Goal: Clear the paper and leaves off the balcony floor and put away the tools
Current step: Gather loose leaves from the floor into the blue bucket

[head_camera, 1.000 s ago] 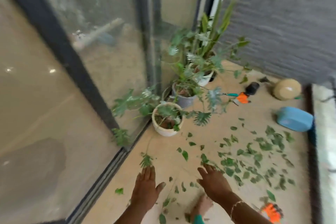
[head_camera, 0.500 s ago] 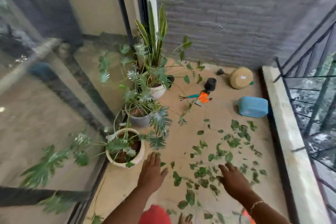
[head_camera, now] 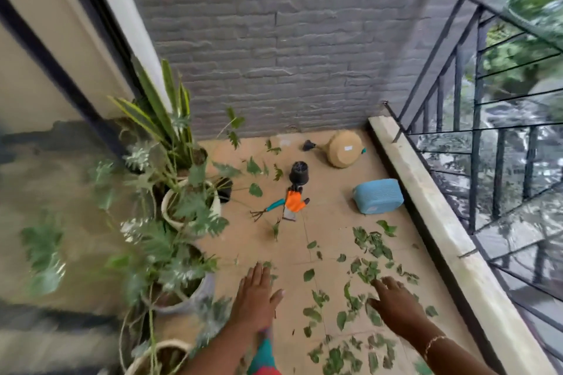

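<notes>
Several green leaves (head_camera: 370,271) lie scattered over the tan balcony floor (head_camera: 329,222), mostly toward the right. My left hand (head_camera: 256,295) hovers palm down above the floor with straight fingers, holding nothing. Over the leaves, my right hand (head_camera: 394,301) is spread and empty too. Farther back lie a teal-handled hand rake (head_camera: 268,208) and an orange and grey glove (head_camera: 294,202). A small black pot (head_camera: 299,172) stands just behind them. No paper can be made out.
Potted plants (head_camera: 182,192) line the left side beside a glass door (head_camera: 45,192). A blue basket (head_camera: 377,199) and a tan watering can (head_camera: 344,149) lie near the grey brick wall. A concrete kerb (head_camera: 432,222) with a black railing bounds the right side.
The view has swung right and up, from the glass door toward the brick wall and railing. Both hands stay stretched forward, palms down and empty.
</notes>
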The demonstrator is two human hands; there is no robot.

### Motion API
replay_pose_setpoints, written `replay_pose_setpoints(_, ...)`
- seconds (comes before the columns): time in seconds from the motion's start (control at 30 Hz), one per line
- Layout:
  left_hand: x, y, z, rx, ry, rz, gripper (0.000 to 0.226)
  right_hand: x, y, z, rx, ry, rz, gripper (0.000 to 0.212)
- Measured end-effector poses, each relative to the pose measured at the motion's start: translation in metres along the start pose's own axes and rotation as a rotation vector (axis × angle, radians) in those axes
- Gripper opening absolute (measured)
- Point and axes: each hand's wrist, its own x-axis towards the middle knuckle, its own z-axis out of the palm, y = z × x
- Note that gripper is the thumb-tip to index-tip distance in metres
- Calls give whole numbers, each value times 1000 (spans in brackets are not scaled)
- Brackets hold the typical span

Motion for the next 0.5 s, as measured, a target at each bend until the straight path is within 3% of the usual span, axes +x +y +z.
replay_pose_setpoints(0.27, 128, -24, -121, 116, -39, 73, 68, 105, -33, -77, 239, 60, 168, 51)
replay_pose_setpoints(0.5, 230, 30, -181, 184, -45, 188, 71, 157, -11, -104, 345, 82, 319, 44)
